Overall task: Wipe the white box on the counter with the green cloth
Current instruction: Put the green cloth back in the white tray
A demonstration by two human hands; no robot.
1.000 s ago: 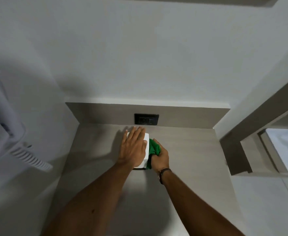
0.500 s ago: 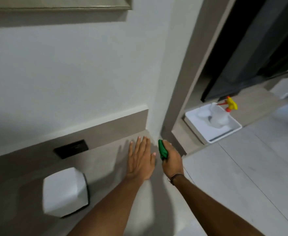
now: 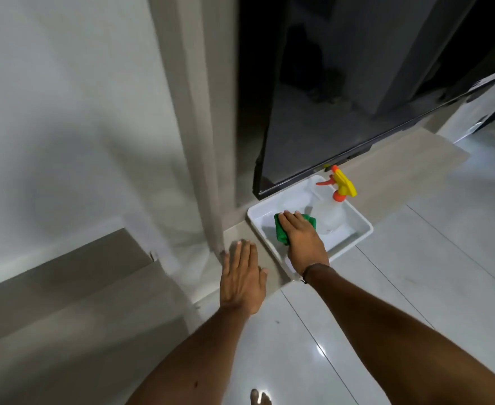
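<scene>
My right hand (image 3: 303,239) lies on the green cloth (image 3: 281,233) inside a white plastic tray (image 3: 360,229) on the low ledge at the right. Green folds stick out on both sides of the hand. Whether the fingers still grip the cloth cannot be told. My left hand (image 3: 241,277) hovers flat, fingers together and empty, over the end of the counter (image 3: 73,314) beside the wall corner. The white box is out of view.
A clear spray bottle (image 3: 332,213) with a yellow and orange trigger head stands in the tray. A large black screen (image 3: 348,83) hangs just above the ledge. Glossy white floor tiles (image 3: 415,287) lie below. A wall pillar (image 3: 202,141) divides the counter from the ledge.
The view has swung right, away from the white box. My right hand carried the green cloth from the box's side over to the tray. My left hand came off the box.
</scene>
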